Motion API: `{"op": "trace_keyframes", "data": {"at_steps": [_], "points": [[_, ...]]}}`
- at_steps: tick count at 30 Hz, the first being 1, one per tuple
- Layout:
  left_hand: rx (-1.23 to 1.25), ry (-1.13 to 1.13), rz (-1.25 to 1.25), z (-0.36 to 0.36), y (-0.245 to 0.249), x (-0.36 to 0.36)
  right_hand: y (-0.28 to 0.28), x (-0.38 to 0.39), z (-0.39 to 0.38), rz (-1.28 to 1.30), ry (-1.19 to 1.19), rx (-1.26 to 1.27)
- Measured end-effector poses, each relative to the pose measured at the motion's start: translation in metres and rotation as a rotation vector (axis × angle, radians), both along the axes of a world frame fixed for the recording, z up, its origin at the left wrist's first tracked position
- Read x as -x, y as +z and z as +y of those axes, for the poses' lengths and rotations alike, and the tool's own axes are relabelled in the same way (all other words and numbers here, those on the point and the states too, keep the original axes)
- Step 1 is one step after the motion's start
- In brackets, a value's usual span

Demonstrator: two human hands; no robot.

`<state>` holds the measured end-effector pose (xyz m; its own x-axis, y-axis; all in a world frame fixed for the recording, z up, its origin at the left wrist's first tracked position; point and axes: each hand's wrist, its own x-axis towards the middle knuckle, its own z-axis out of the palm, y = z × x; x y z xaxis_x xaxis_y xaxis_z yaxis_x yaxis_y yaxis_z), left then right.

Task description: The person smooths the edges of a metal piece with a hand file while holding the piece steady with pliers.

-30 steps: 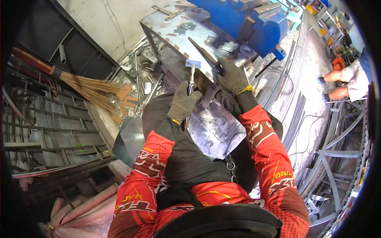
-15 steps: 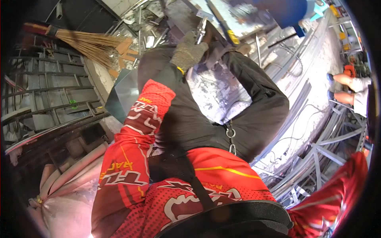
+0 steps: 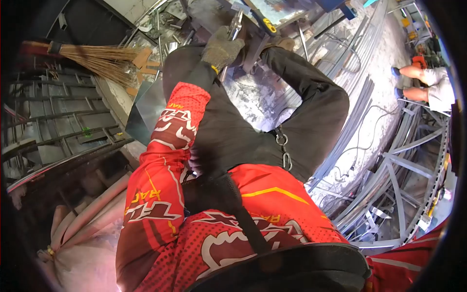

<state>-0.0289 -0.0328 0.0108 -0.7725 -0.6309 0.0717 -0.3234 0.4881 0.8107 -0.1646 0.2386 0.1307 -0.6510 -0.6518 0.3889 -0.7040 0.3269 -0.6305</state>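
Observation:
My left hand (image 3: 223,47), in a worn grey-green glove, is closed around shiny metal locking pliers (image 3: 235,25) above my bent knee. The jaws reach toward a small metal plate (image 3: 239,7) at the top edge. What the jaws grip is too small to tell. Close by on the right lies a long dark tool with a yellow end (image 3: 269,25). Of my right arm only the red sleeve (image 3: 401,265) shows at the lower right. My right hand is out of view.
A straw broom (image 3: 97,58) lies at the left beside metal offcuts and a dark metal frame (image 3: 58,104). Long metal strips (image 3: 348,117) run along the floor on the right. A grey frame (image 3: 399,194) stands lower right. Another person's legs (image 3: 413,82) show at the right edge.
The whole view has shifted slightly up and left. The right sleeve has dropped toward the bottom edge. My left hand keeps its hold on the pliers.

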Motion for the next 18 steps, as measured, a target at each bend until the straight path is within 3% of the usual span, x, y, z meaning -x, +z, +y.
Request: {"op": "trace_keyframes", "data": {"at_steps": [3,10,18], "points": [[-0.096,0.001,-0.019,0.000,0.003,-0.003,-0.006,-0.011,-0.006,-0.037,0.011,0.001],[0.018,-0.029,0.050,-0.004,-0.001,0.006,-0.004,-0.012,-0.004,-0.061,-0.005,0.012],[-0.002,-0.007,-0.052,0.005,0.014,-0.001,-0.002,-0.012,0.000,-0.094,-0.014,0.029]]}}
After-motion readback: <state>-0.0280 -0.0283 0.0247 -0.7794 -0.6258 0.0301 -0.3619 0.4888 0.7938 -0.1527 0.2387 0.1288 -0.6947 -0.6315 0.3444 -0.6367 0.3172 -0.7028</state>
